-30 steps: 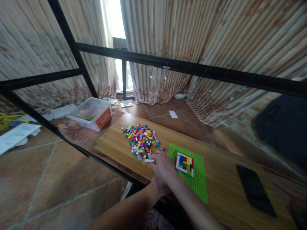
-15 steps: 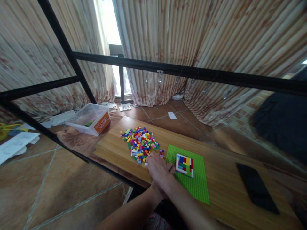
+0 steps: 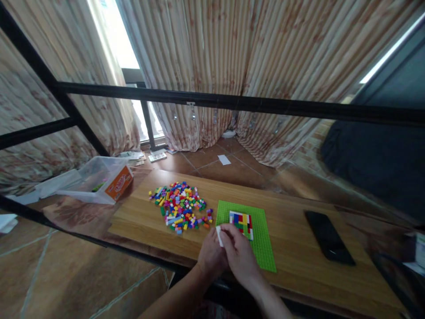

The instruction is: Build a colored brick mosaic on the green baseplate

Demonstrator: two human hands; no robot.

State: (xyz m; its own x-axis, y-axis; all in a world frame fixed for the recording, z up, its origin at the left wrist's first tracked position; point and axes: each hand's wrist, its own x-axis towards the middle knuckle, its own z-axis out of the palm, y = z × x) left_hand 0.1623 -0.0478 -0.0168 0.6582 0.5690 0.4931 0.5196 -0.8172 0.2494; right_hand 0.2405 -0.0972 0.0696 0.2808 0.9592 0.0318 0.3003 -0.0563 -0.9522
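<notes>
My left hand (image 3: 211, 253) and my right hand (image 3: 239, 253) are close together at the near edge of the green baseplate (image 3: 264, 239). Between them is a long white toy brick (image 3: 219, 236), gripped by the fingers of both. Some fingertips are hidden behind the hands. On the baseplate lies a flat square of building bricks (image 3: 245, 221), with red, blue, yellow and green pieces inside a mostly white border; my right hand covers its lower left corner. Left of the hands spreads a pile of loose colourful bricks (image 3: 182, 206).
A black phone (image 3: 329, 237) lies to the right on the wooden board (image 3: 288, 230). Beyond the left end stands a clear plastic box (image 3: 96, 179) with an orange label. A black metal rail (image 3: 212, 97) crosses in front of the curtains.
My right hand has drawn back from the loose bricks toward the baseplate and now meets my left hand around the white brick. The view has shifted right.
</notes>
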